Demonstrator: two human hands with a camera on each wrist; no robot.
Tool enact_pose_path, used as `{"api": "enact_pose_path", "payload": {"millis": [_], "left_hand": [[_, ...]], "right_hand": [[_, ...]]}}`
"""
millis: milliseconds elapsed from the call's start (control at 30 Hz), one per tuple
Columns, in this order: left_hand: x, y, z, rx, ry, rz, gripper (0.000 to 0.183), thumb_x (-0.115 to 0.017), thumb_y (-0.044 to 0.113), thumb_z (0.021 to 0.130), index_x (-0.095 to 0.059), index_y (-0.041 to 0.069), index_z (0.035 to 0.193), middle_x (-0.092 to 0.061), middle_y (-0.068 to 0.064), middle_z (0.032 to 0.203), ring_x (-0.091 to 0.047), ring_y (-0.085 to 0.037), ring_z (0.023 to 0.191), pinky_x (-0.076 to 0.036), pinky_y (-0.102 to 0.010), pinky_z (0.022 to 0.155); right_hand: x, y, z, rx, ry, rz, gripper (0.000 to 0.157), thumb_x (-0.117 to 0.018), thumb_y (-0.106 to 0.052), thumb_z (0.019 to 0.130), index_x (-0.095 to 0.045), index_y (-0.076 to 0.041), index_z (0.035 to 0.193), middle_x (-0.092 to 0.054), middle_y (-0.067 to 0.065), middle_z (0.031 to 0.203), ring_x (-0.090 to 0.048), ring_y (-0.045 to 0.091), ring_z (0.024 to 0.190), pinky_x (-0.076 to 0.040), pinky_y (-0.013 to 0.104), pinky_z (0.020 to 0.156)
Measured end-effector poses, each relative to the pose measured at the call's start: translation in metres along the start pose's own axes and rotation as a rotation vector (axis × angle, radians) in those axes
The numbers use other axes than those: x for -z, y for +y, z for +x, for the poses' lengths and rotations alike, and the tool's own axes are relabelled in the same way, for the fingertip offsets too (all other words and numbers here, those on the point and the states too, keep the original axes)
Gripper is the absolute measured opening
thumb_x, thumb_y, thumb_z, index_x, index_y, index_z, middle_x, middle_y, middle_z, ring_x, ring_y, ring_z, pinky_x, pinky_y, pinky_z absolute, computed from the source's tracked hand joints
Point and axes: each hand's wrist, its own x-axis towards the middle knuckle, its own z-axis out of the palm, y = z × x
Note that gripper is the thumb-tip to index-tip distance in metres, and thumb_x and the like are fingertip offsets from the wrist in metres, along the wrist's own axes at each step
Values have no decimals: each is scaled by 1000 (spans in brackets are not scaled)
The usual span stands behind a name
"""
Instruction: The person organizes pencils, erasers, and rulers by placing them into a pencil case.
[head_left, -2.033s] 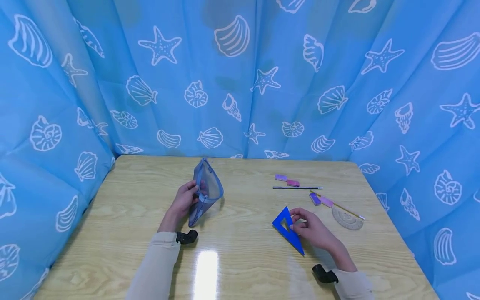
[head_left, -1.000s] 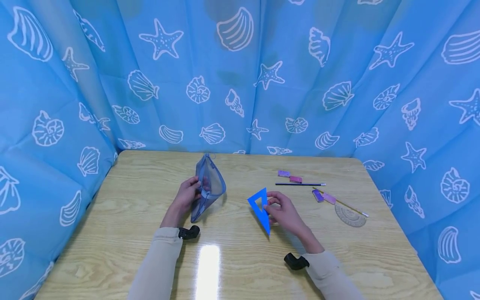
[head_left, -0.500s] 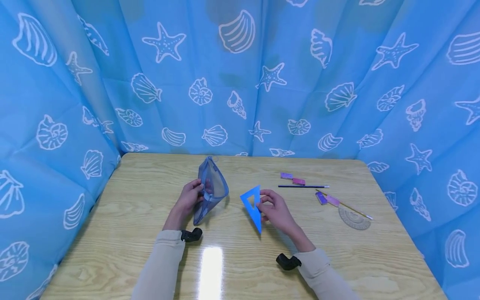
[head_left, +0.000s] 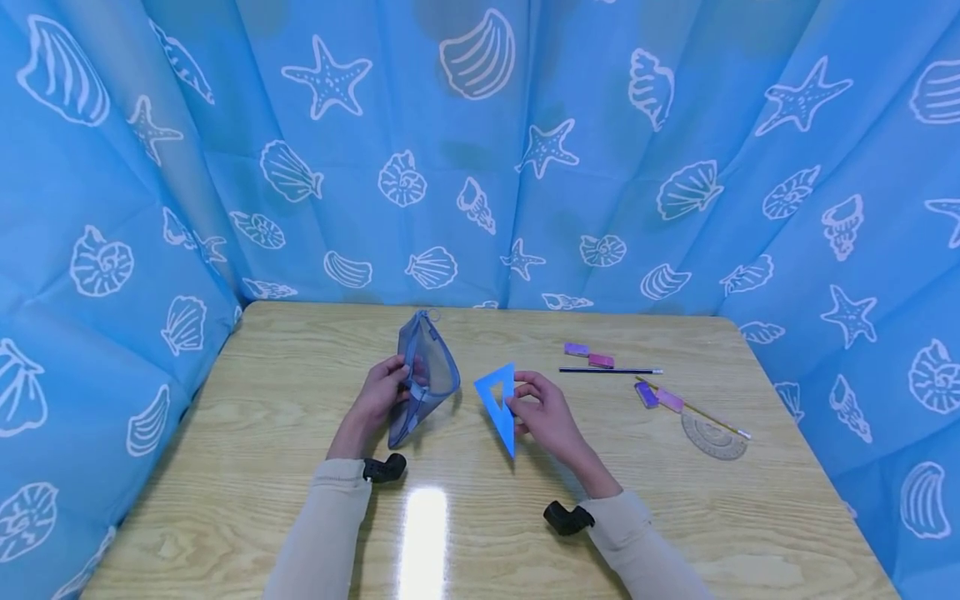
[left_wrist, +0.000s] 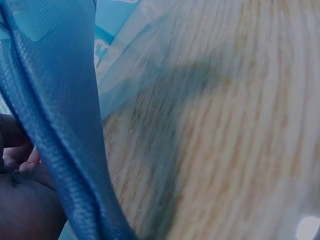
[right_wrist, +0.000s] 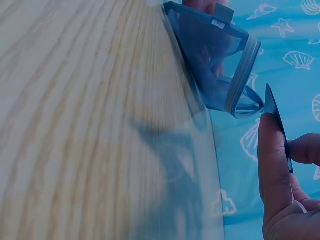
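A translucent blue mesh zipper pouch stands up from the table left of centre, its zipped mouth spread apart. My left hand grips it by the left side, some fingers showing through the mesh. In the left wrist view the pouch's zipper edge crosses in front of that hand. My right hand pinches a blue set square between thumb and fingers, held upright just right of the pouch. The right wrist view shows the set square edge-on, near the pouch's mouth.
Right of the hands lie a purple eraser, a pink eraser and a dark pencil. Nearer are a violet eraser, a light pink eraser, a yellow pencil and a clear protractor. A blue curtain borders the table.
My right hand has carried the set square left from beside the protractor to close by the pouch, slowing in the last half second. The left hand still holds the pouch in place.
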Motion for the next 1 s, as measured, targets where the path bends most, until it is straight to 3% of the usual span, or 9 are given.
{"api": "enact_pose_path", "payload": {"millis": [367, 833, 1000], "left_hand": [[0, 1, -1, 6, 9, 30, 31, -39, 8, 110, -56, -4, 133, -68, -3, 107, -66, -8, 88, -48, -20, 63], [1, 3, -2, -21, -12, 39, 32, -38, 9, 110, -55, -5, 134, -67, -1, 107, -67, -6, 87, -48, -18, 61], [1, 1, -2, -12, -2, 57, 33, -38, 10, 110, -55, -3, 136, -67, -2, 109, -67, -6, 87, -48, -18, 60]], "right_hand": [[-8, -4, 8, -1, -17, 17, 38, -60, -3, 100, -51, 0, 137, -57, 10, 100, -68, 11, 78, -59, 29, 61], [-12, -10, 17, 23, -25, -4, 37, -61, -7, 101, -52, -5, 137, -59, 11, 101, -70, 13, 76, -62, 42, 66], [-15, -13, 20, 41, -25, -3, 37, -61, -7, 102, -52, -5, 138, -59, 12, 101, -70, 14, 75, -61, 39, 64]]}}
